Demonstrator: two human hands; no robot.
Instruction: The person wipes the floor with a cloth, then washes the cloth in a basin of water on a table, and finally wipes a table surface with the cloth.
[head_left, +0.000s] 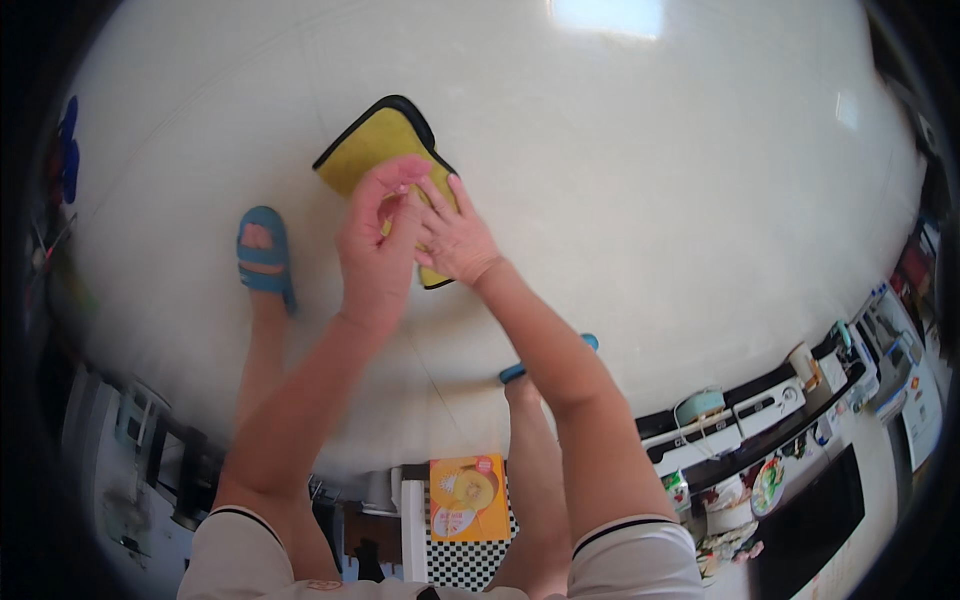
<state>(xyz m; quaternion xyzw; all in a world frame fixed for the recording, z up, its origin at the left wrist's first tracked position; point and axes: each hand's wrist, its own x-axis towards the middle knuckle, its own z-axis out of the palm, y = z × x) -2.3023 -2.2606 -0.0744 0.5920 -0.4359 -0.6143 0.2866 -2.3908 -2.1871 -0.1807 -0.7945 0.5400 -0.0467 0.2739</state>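
A yellow cloth (360, 146) with a black bound edge is spread out and partly folded below my hands, over the pale floor. In front of it, my left hand (379, 240) is slightly blurred, with fingers curved and thumb apart; yellow shows through the gap and nothing is seen gripped. My right hand (461, 236) has its back towards me and its fingers spread, overlapping the cloth's right side. The left thumb hides part of the right fingers. Whether either palm touches the cloth cannot be made out.
Glossy pale floor tiles (637, 187) surround the cloth. My left foot wears a blue sandal (262, 251). Below lies an orange box (469, 495) with kiwifruit pictures, on a checkered surface (469, 562). A black-topped shelf (720, 465) with appliances curves along the right, near a dark screen (817, 525).
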